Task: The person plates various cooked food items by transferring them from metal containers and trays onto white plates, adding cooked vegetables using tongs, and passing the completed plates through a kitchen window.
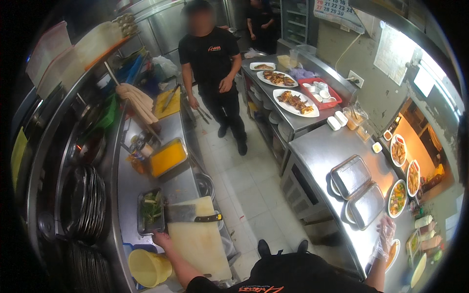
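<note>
On the left counter, my bare left hand (161,240) grips the near rim of a metal tray (140,230) holding chopped leafy greens (151,208). Right of the tray, a cleaver (183,213) with a black handle lies across a white cutting board (196,245). A clear plastic glove covers my right hand (386,231), which is over the steel counter on the right with nothing visible in it. Beside that wrist is a white oval plate (396,252) of orange-coloured food, partly hidden by my arm. Two clear-lidded containers (350,175) (365,205) sit just beyond this hand.
A person (209,62) holding tongs (203,115) stands in the aisle; another person (259,22) is farther back. A yellow bucket (148,267) stands near my left forearm. Filled plates (397,198) line the serving window; sauce bottles (423,221) stand at right.
</note>
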### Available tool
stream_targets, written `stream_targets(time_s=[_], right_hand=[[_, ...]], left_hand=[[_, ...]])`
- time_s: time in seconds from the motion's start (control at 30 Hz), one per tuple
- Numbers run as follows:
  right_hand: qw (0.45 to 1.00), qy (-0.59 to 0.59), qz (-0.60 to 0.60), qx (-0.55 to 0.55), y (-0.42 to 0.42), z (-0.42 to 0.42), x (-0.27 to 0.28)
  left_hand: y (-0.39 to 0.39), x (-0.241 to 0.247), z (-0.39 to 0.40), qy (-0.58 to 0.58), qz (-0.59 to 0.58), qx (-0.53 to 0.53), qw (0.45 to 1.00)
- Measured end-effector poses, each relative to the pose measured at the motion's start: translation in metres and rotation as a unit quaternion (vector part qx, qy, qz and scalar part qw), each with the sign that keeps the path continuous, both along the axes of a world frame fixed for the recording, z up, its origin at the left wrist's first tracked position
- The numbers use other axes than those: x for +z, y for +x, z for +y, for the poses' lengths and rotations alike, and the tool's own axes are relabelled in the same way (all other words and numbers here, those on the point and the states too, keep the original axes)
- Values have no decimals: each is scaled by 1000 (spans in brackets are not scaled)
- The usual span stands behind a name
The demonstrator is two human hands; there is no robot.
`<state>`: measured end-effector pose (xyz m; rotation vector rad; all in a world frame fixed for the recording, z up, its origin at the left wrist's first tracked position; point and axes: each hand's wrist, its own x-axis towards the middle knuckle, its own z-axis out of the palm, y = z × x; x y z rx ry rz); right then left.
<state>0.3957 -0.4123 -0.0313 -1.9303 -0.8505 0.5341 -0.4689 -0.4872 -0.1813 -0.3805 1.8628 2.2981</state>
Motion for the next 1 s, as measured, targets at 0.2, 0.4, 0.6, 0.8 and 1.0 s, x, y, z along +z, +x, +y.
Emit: stream_targets(time_s=[0.2,0.4,0.6,0.8,1.0], right_hand=[[951,10,-235,200,-99,21,52],[892,77,-255,364,-171,20,121],[848,269,-309,336,-95,-13,98],[857,169,-376,309,-2,-62,67],[864,99,-440,223,43,-104,51]], left_hand=[[58,-11,-22,-62,83,-124,987],[279,57,-6,40,65,-255,964],[513,96,-27,120,-28,-478,869],[654,97,-79,78,-51,-590,802],[713,102,-107,22,64,-655,753]])
